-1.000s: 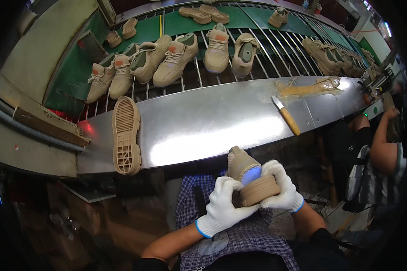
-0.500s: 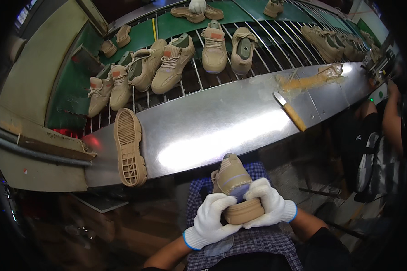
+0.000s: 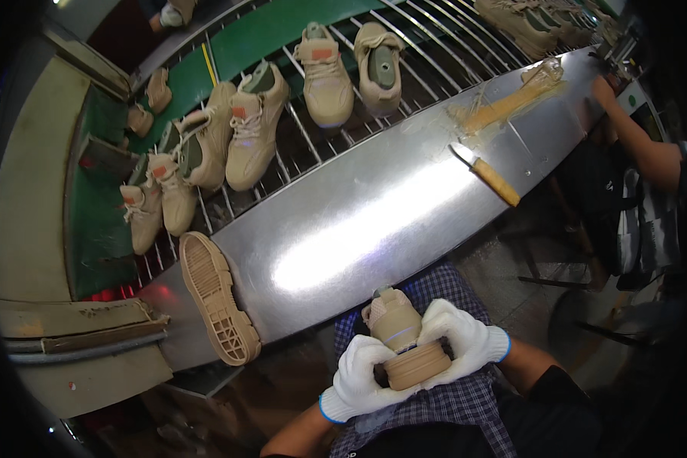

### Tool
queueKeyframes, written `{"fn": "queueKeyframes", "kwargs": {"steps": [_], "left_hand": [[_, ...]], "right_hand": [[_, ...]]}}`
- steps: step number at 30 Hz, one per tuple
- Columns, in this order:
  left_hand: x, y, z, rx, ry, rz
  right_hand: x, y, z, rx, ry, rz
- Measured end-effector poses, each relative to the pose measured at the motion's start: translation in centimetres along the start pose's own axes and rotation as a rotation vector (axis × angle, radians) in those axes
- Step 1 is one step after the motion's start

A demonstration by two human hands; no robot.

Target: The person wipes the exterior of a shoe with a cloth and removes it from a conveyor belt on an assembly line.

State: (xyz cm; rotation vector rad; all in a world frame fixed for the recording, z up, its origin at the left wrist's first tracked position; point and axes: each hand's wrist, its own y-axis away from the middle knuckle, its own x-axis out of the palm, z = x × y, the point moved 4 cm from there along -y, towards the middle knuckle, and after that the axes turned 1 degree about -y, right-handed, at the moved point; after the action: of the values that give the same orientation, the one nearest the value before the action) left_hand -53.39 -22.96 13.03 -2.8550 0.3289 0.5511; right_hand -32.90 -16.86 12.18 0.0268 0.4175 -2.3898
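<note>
Both my hands wear white knit gloves with blue cuff edges. My left hand (image 3: 365, 379) is closed round the left side of a beige rubber sole (image 3: 419, 366), and my right hand (image 3: 459, 341) grips its right side. Between them a beige shoe upper (image 3: 395, 320) stands over my lap, its edge pressed against the sole. How far the sole sits round the upper is hidden by my gloves. A loose beige sole (image 3: 220, 298), its ribbed and gridded face showing, lies on the left of the metal bench. Farther right lies a knife (image 3: 487, 175) with a yellow handle.
Beyond the metal bench (image 3: 343, 206), several beige shoes (image 3: 256, 130) stand on metal bars, with more shoes (image 3: 523, 27) at the far right. Small soles (image 3: 159, 90) rest on green belting at the left. Brown tape covers part of the bench. At the right edge a co-worker's arm (image 3: 641, 141) reaches in.
The sole and upper have come closer together, and less of the purplish edge shows between them. My view has turned and shifted. The co-worker's arm at the right reaches farther onto the bench.
</note>
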Motion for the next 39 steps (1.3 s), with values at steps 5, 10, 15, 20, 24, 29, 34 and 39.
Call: {"fn": "queueKeyframes", "kwargs": {"steps": [5, 10, 15, 20, 24, 29, 34, 39], "left_hand": [[0.0, -0.8, 0.7, -0.038, 0.056, 0.005], [0.1, -0.9, 1.1, -0.175, 0.090, 0.006], [0.1, -1.1, 0.9, -0.203, 0.055, -0.009], [1.1, 0.9, 2.5, -0.190, 0.019, -0.024], [-0.4, 2.6, 4.5, -0.417, 0.100, -0.068], [-4.2, 1.3, 2.9, -0.413, -0.006, 0.179], [-6.2, -3.1, 1.4, -0.378, 0.112, 0.377], [-10.9, -6.2, -5.1, -0.019, 0.431, -0.208]], "right_hand": [[-0.5, -0.5, -1.2, 0.112, -0.077, 0.071], [-0.8, -0.9, -2.7, 0.199, -0.138, 0.119], [-0.7, -0.6, -3.7, 0.242, -0.169, 0.193], [-0.3, 0.6, -5.5, 0.297, -0.136, 0.189], [-0.6, 1.1, -5.8, 0.530, 0.142, 0.350], [4.8, 7.9, -13.2, 0.702, -0.289, 0.491], [3.9, 2.4, -11.3, 0.337, -0.111, 0.429], [-3.1, -10.9, -0.4, 0.027, 0.152, 0.040]]}}
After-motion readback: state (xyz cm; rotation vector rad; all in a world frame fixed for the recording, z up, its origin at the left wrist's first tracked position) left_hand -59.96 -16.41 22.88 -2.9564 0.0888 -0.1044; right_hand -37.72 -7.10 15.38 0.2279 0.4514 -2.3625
